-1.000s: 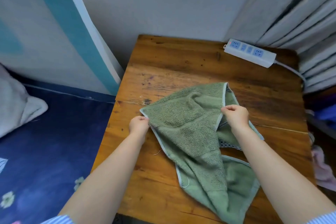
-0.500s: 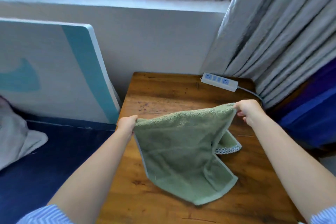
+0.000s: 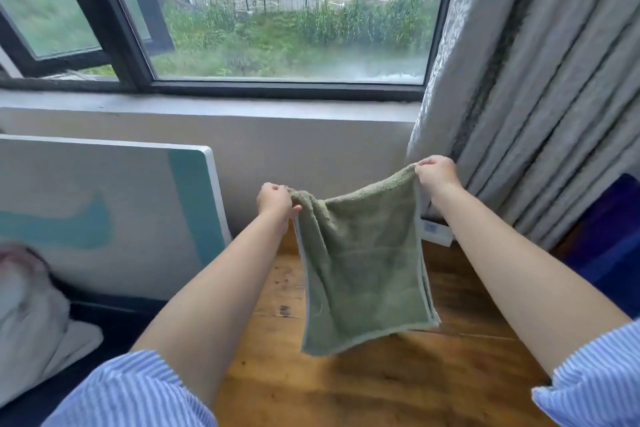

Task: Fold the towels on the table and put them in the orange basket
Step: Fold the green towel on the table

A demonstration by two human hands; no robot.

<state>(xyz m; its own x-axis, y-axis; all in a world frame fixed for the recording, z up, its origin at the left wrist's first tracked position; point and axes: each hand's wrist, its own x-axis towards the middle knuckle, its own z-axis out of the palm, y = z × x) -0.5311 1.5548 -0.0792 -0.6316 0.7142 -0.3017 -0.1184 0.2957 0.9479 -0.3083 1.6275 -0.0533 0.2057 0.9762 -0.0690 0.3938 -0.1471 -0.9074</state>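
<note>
Above the near half of the wooden table (image 3: 363,388), a green towel (image 3: 360,267) hangs free in the air, already doubled, its lower hem clear of the wood. The left hand (image 3: 275,199) pinches one top corner; the right hand (image 3: 436,172), held higher and nearer the table's far right corner, pinches the other, so the top edge slopes and sags. Behind the towel a white power strip (image 3: 437,230) lies at the far edge. Beyond stand the curtain (image 3: 540,107) and window (image 3: 277,10). Step in hand, by judgement: folding. The next move likely calls for bringing the corners together or lowering the towel flat; the orange basket is out of view.
</note>
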